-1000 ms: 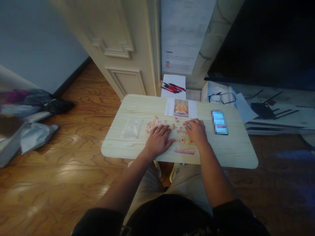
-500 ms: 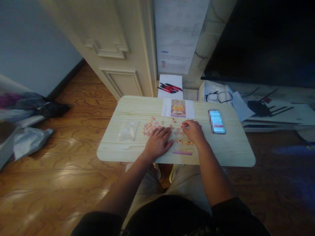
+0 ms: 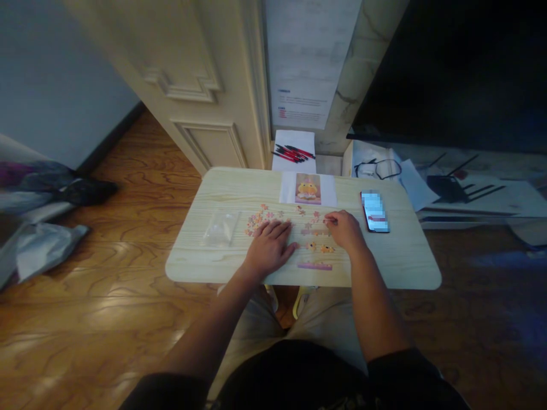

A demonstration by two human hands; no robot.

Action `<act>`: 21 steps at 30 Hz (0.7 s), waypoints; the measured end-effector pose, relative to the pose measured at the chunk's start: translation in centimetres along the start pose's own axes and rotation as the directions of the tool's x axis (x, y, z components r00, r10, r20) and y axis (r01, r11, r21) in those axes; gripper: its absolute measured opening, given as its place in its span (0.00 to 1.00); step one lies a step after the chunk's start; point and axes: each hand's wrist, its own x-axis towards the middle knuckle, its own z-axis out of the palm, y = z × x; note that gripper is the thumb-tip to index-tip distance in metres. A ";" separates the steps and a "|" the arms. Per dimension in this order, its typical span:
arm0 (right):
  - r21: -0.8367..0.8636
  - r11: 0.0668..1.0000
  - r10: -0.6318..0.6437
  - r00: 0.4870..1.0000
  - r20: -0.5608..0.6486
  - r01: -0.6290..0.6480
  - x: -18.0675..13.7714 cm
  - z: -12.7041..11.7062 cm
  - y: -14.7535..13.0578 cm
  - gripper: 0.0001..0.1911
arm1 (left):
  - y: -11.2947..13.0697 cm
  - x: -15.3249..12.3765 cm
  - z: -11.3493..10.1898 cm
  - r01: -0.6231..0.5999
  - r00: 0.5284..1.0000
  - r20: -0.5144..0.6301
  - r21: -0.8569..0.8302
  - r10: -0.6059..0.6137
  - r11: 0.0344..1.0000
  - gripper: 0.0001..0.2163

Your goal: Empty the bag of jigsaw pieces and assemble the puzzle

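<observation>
My left hand lies palm down on the pale table, its fingers loosely spread and gripping nothing I can see; whether a piece sits under the fingertips I can't tell. A heap of small pink and orange puzzle pieces lies just to the left of these fingers and beyond them.

My right hand has thumb and forefinger drawn together. Something small and reddish shows at the tips, but I can't tell whether I am pinching it or only touching it. Just left of those tips lies a loose pink piece, and another loose piece is farther left and a little beyond. Nearer to me, between my two hands, is a pinkish band of pieces, then two yellow clusters with dark spots, and nearest of all a purple strip.

Beyond the fingers of both hands lies a white sheet bearing a picture of a yellow figure. A phone with its screen lit is to the right of my right fingers. A clear plastic bag lies left of my left fingers, past the heap.
</observation>
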 end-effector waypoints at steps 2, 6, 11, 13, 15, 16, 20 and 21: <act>-0.003 1.000 -0.017 0.999 -0.029 0.017 0.0 0.2 -0.6 0.13 | -0.2 -0.3 -0.2 0.003 1.000 -0.004 0.003 -0.003 1.000 0.23; 0.020 0.990 -0.140 0.990 0.008 0.140 -0.6 1.2 -3.8 0.11 | -0.3 -0.6 -0.5 -0.008 0.999 -0.032 0.000 0.008 1.000 0.20; -0.030 0.959 -0.278 0.958 0.078 0.281 -1.6 3.0 -8.2 0.10 | -0.5 -1.0 -0.5 -0.021 0.997 -0.077 0.001 0.021 1.000 0.18; -0.048 0.951 -0.301 0.949 0.096 0.307 -1.9 3.6 -9.0 0.10 | -0.7 -1.2 -0.5 -0.029 0.996 -0.080 -0.004 0.029 1.000 0.18; -0.057 0.948 -0.306 0.946 0.108 0.313 -2.1 3.9 -9.4 0.09 | -0.7 -1.4 -0.4 -0.037 0.997 -0.075 -0.012 0.036 0.999 0.17; -0.061 0.949 -0.303 0.947 0.108 0.311 -2.1 4.0 -9.4 0.09 | -0.7 -1.5 -0.4 -0.039 0.997 -0.074 -0.017 0.038 0.999 0.17; -0.066 0.954 -0.287 0.955 0.069 0.291 -2.3 3.9 -9.0 0.07 | -1.0 -1.9 -0.7 -0.042 0.994 -0.105 -0.045 0.037 0.998 0.16; -0.061 0.957 -0.281 0.958 0.055 0.284 -2.2 3.8 -8.9 0.07 | -1.2 -2.1 -0.8 -0.037 0.992 -0.122 -0.055 0.030 0.998 0.16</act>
